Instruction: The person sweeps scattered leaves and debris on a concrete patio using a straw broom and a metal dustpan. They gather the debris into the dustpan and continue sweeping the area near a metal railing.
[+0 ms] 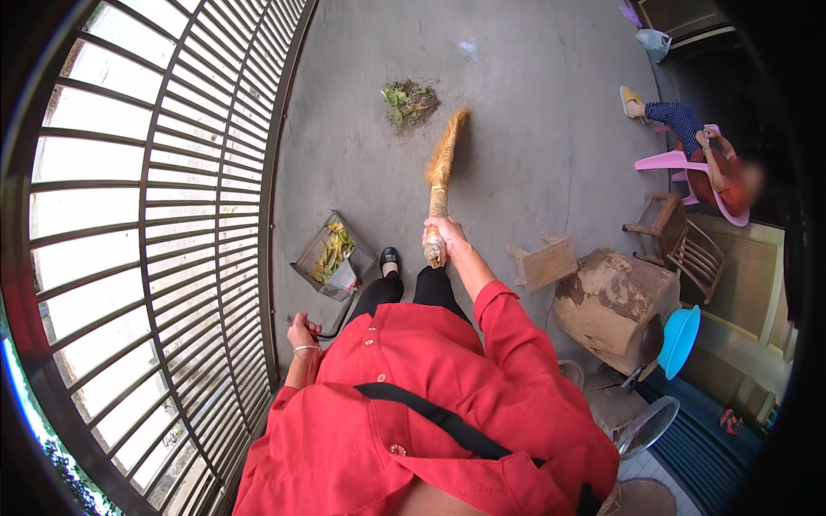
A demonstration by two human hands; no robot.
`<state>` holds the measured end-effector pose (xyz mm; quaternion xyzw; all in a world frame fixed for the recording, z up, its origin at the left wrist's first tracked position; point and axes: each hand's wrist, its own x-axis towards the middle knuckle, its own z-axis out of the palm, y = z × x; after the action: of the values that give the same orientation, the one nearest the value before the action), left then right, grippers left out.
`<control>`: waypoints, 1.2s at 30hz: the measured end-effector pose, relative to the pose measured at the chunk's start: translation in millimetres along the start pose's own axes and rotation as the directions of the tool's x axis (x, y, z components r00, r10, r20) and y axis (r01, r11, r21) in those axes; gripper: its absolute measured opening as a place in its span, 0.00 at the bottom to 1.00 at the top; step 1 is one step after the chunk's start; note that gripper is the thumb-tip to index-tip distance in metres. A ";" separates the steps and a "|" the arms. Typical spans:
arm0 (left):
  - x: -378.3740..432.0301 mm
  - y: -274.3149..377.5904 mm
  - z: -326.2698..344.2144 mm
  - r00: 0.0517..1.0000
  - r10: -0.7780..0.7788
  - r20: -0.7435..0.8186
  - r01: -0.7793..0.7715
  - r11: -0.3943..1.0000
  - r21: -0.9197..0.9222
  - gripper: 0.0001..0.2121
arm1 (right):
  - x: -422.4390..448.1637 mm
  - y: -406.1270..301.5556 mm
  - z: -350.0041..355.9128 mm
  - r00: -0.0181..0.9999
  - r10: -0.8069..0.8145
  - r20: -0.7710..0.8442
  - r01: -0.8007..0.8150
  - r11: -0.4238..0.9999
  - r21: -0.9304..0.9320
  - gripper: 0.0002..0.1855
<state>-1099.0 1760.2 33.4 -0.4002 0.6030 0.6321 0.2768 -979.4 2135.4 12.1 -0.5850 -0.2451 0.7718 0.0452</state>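
Note:
My right hand (446,233) grips the wrapped handle of a straw hand broom (444,161). The broom's brown bristle end points away from me, just right of a pile of leaves and dirt (406,106) on the grey concrete floor. My left hand (303,332) is closed around the dark handle (335,329) of a metal dustpan (308,267), low at my left side. The dustpan rests on the floor beside my left shoe, with yellow and green leaves (335,248) in it. Part of its inside is covered by a greyish piece near the handle.
A barred metal railing (264,193) runs along the left. At right a person sits on a pink plastic chair (661,160). Closer stand a small wooden stool (548,263), a wooden chair (664,226), a large worn block (613,303) and a blue basin (679,342).

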 end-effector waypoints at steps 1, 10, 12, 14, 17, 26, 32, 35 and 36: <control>0.9 0.6 2.2 1.000 -0.010 0.011 0.010 1.000 0.010 0.06 | -2.9 -8.0 1.1 0.999 -0.036 0.025 0.035 0.999 0.018 0.07; 5.3 -1.9 -1.4 0.999 -0.027 0.024 0.027 0.999 0.018 0.07 | -2.6 6.7 -5.4 1.000 0.015 0.027 -0.016 0.999 0.031 0.11; 4.8 3.9 0.2 1.000 -0.013 0.014 0.013 1.000 0.022 0.07 | -7.5 8.2 6.4 1.000 0.008 0.019 -0.008 1.000 0.006 0.11; 3.5 13.7 5.8 1.000 -0.015 0.028 0.015 1.000 0.015 0.08 | -10.4 -9.3 5.3 0.996 0.030 0.084 -0.033 0.999 0.039 0.10; 8.1 21.1 8.5 0.998 0.039 0.052 -0.039 0.999 0.000 0.09 | -12.0 -26.6 -14.4 0.972 0.078 0.221 -0.090 0.995 0.045 0.06; -38.5 43.2 41.3 0.997 0.039 0.063 -0.042 0.998 0.048 0.12 | 22.3 -34.3 -42.3 0.968 -0.163 -0.192 0.151 0.986 -0.076 0.24; -48.9 53.8 75.5 0.993 0.098 0.066 -0.104 0.990 0.090 0.11 | 23.0 -81.3 -37.4 0.999 -0.043 -0.023 0.041 0.996 -0.080 0.19; -46.4 51.0 96.2 0.992 0.115 0.048 -0.118 0.990 0.079 0.10 | -8.0 -135.0 -44.1 0.998 0.000 0.066 0.002 0.999 -0.035 0.17; -46.3 48.8 105.6 0.993 0.119 0.011 -0.120 0.990 0.080 0.10 | -7.7 -146.9 -50.2 0.984 -0.011 0.178 0.021 0.998 -0.059 0.19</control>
<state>-1133.5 1864.5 93.7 -0.3500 0.6502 0.6238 0.2560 -962.5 2277.6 72.3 -0.5128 -0.2762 0.8128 0.0116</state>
